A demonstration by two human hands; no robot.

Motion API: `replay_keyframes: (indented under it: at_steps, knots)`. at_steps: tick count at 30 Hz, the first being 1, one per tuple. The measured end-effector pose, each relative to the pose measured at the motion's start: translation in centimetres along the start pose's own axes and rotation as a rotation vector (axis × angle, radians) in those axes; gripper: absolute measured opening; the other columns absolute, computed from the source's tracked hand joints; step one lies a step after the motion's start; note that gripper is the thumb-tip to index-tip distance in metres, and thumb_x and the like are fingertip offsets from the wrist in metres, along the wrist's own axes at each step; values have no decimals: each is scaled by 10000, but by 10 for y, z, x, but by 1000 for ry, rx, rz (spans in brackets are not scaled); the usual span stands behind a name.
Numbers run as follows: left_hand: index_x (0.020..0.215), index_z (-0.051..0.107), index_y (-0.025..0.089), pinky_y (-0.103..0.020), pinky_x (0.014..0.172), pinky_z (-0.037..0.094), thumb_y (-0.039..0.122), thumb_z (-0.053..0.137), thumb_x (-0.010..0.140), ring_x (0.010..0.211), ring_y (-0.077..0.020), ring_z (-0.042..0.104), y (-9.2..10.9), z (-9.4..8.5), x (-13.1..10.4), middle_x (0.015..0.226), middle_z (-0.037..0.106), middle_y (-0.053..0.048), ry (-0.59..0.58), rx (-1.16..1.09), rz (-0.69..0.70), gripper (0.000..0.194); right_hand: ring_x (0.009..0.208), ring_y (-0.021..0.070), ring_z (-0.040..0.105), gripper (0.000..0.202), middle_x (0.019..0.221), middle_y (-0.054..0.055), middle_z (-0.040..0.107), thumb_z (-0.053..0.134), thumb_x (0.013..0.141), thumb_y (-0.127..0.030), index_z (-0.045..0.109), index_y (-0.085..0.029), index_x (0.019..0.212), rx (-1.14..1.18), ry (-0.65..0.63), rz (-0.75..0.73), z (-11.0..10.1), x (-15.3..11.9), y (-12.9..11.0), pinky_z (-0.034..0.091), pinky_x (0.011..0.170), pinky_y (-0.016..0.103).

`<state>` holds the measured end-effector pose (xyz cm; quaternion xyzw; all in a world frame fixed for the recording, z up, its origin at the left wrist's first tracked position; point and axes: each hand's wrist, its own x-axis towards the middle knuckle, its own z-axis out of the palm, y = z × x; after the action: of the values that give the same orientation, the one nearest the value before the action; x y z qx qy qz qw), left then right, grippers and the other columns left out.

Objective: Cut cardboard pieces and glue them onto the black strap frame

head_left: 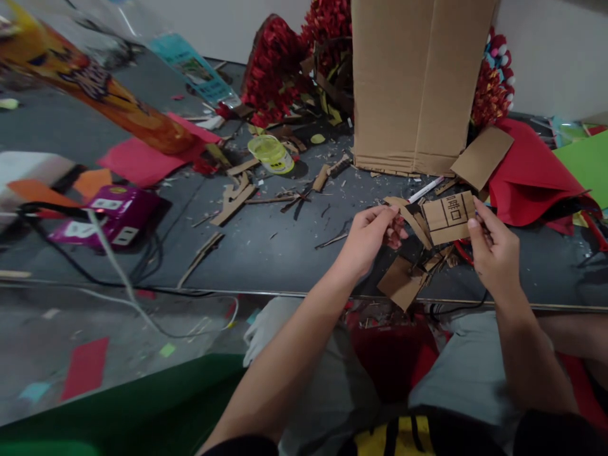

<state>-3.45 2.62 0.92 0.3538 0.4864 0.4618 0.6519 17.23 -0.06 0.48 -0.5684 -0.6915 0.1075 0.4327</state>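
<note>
Between the thumb and fingers of my right hand [494,246] is a small cardboard piece [443,221] marked with black lines and a drawn character. My left hand [373,237] pinches the upper end of a narrow, curved cardboard strip [418,227], which hangs beside the marked piece's left edge. Whether the strip is still joined to that piece I cannot tell. Below both hands, a plain cardboard scrap [398,282] and thin offcuts lie at the table's front edge. Red handles, partly hidden, show under the marked piece. Behind it lies a white pen [425,189].
A tall cardboard panel [413,82] stands at the back, with red flower-like decorations [273,69] beside it. Left are a yellow tub [272,154], an orange bottle [109,95] and a purple power strip [111,215] with cables. Red sheets [529,171] lie at right; offcuts litter the dark table.
</note>
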Motion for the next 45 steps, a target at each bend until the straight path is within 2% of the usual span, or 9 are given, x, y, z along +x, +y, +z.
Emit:
replay_keyframes:
  at_steps: [6,9,19,26,31,40,45]
  knots:
    - [583,539,173,-184,405,390,302,540,815,373,-70,492,-3,0,1,482,589,14,-8,0,6,266,999,200,676,404,1173,81,691,480,917,-210,547,-210,1315,-192,40,-223,-3,0,-8,553,861,339]
    - [586,542,174,-185,409,393,297,533,821,379,-69,492,-3,0,1,483,585,14,-9,-2,8,265,949,183,684,416,1131,79,707,486,909,-171,541,-211,1319,-235,56,-281,-4,0,-13,555,816,308]
    - [593,535,180,-192,418,389,306,528,824,389,-69,484,-2,1,-1,492,587,15,-1,24,3,263,806,167,683,419,948,68,733,468,920,-179,524,-200,1334,-298,72,-324,-3,0,-15,550,731,289]
    - [587,536,180,-187,409,391,303,519,826,380,-69,487,-2,0,-2,490,588,18,1,23,14,270,764,162,669,410,896,71,728,456,925,-172,527,-171,1328,-332,81,-373,-3,0,-18,538,708,273]
    - [596,534,177,-185,420,408,321,533,814,396,-76,504,-3,1,-1,503,604,13,9,13,5,261,776,169,662,422,970,89,723,436,934,-198,504,-181,1350,-368,55,-343,-2,-2,-17,531,734,287]
    - [621,538,179,-177,441,430,351,518,825,446,-74,528,-5,-1,0,594,656,-12,-9,53,9,267,673,155,614,436,831,50,695,456,917,-175,502,-185,1350,-415,79,-397,-1,-4,-23,501,677,267]
    - [633,561,181,-178,435,445,332,554,798,494,-84,551,-6,-1,1,596,604,10,6,19,22,224,646,136,606,448,840,40,702,481,898,-156,496,-184,1345,-421,85,-437,-1,-4,-24,499,678,240]
